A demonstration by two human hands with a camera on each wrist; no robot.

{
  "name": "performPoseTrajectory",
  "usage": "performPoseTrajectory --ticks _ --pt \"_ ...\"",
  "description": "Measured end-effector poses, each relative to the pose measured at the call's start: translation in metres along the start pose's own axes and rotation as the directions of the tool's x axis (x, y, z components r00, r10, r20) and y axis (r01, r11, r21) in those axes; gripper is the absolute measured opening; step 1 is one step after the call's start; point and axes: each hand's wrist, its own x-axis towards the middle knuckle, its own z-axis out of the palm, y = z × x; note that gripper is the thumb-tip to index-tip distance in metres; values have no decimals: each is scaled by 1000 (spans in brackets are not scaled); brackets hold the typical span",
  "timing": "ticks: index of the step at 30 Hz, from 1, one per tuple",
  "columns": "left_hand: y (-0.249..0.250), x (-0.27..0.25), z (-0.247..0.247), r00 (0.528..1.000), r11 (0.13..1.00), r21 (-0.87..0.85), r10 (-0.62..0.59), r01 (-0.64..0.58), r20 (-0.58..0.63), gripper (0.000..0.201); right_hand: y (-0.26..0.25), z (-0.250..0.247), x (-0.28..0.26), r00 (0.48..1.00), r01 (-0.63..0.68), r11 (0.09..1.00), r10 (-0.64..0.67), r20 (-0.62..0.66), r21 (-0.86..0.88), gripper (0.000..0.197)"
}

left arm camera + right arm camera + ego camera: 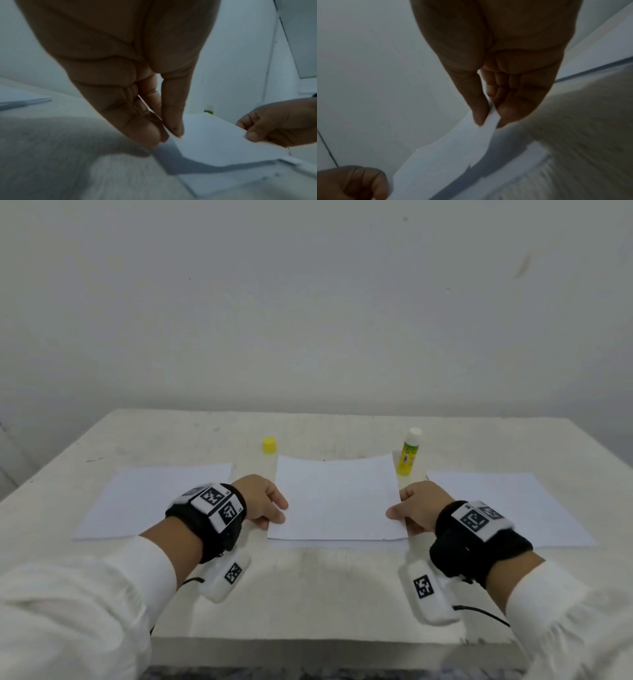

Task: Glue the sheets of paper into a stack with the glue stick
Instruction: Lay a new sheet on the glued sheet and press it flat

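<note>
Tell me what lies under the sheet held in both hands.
Under the held sheet another sheet's edge shows on the table. How many lie there is hidden.

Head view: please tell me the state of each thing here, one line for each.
Middle sheet: lifted, pinched at both side edges.
Left hand: pinches its left edge.
Right hand: pinches its right edge.
Glue stick: upright, uncapped.
Yellow cap: off, standing apart.
Left sheet: flat.
Right sheet: flat.
</note>
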Motion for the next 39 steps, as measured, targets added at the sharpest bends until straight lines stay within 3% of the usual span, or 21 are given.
performPoseTrajectory --ticks 3,11,33,37,39 --pt "2 2 6 1000 996 85 -17 16 8 18 3 4 3 1000 -27 997 28 13 -72 29" --pt "11 -1 12 1000 978 207 -15 13 10 18 0 7 9 997 -69 986 74 30 -150 34" --pt "6 -1 13 1000 973 229 0 -4 19 21 5 7 17 996 -77 986 83 34 -147 36" --pt "8 -2 13 1000 968 250 -6 3 13 19 2 6 17 997 -60 979 68 36 -193 33" --pt "10 -2 14 1000 964 264 -8 4 15 20 -1 3 15 998 -30 947 47 45 -320 28"
